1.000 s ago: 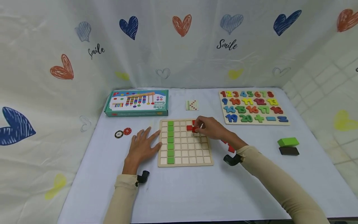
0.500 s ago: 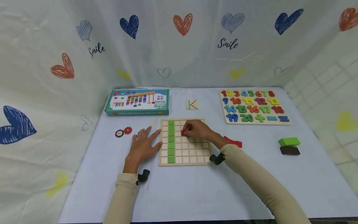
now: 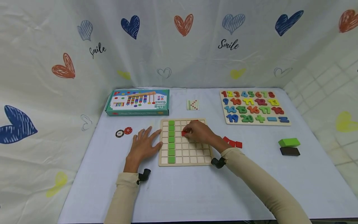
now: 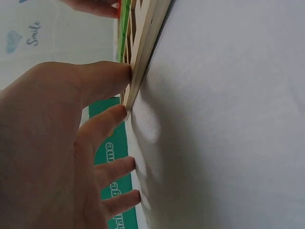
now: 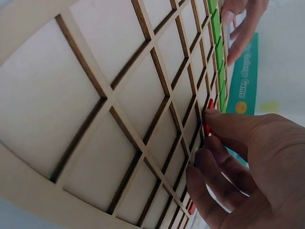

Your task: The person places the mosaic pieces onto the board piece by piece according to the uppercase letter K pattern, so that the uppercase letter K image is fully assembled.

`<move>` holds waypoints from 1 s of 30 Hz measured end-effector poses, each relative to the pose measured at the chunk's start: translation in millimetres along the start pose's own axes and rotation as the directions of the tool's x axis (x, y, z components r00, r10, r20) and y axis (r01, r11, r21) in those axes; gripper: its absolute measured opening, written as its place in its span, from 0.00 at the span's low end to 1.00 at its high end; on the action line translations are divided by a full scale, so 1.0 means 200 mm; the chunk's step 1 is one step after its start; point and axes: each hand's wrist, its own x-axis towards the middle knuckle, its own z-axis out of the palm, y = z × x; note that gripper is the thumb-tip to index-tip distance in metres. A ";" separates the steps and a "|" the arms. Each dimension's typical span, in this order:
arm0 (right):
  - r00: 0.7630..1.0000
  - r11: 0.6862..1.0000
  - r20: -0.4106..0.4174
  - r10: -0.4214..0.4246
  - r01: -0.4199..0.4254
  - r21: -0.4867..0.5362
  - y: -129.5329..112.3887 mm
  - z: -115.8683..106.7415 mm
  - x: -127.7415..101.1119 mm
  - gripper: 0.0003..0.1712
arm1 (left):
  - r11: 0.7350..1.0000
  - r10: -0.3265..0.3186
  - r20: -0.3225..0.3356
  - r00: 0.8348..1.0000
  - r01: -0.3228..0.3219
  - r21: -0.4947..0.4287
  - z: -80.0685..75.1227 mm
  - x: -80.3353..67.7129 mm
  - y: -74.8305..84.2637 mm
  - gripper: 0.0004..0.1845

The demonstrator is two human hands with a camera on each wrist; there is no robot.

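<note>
One pale wooden grid board [image 3: 185,165], squarish, lying flat; seven green square tiles [image 3: 171,146] filling its second column from left. One left hand [image 3: 142,147], fingers spread, thumb and forefinger against the board's left edge. One black block [image 3: 289,151] touching one green block [image 3: 289,142], both rectangular. Three loose red tiles [image 3: 232,143] right of the board. One right hand [image 3: 200,132], thumb and fingertips pinching one thin red square tile [image 3: 183,133] at the fourth column; fully seated or not, unclear. One black-and-white chip [image 3: 119,133], one red chip [image 3: 128,130], touching. One wooden number board [image 3: 265,123]: twenty-three coloured pieces, four rows. One small printed card [image 3: 193,105]. One closed green cardboard box [image 3: 137,113].
</note>
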 end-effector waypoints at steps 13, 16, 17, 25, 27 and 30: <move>0.997 0.996 -0.077 0.022 -0.016 0.085 0.08 -0.16 -0.13 0.14 | 1.000 0.006 0.022 1.000 -0.006 -0.024 -0.01 0.01 0.02 0.36; 0.996 0.996 -0.073 0.052 -0.047 0.076 0.17 -0.26 -0.22 0.14 | 0.999 0.000 0.027 1.000 0.000 -0.035 -0.01 0.01 0.02 0.36; 0.996 0.996 -0.059 0.065 -0.061 0.068 0.21 -0.30 -0.25 0.14 | 0.999 -0.002 0.027 1.000 0.003 -0.038 -0.01 0.01 0.02 0.36; 0.961 0.980 0.189 0.201 -0.198 -0.034 0.44 -0.47 -0.47 0.23 | 0.999 -0.007 0.042 0.999 0.009 -0.050 -0.02 0.01 0.02 0.36; 0.953 0.979 0.226 0.203 -0.200 -0.035 0.48 -0.47 -0.50 0.24 | 0.999 -0.004 0.037 0.999 0.006 -0.053 -0.03 0.00 0.02 0.36; 0.958 0.984 0.226 0.178 -0.172 -0.046 0.50 -0.46 -0.54 0.23 | 0.998 -0.002 0.030 1.000 0.003 -0.058 -0.03 0.00 0.02 0.36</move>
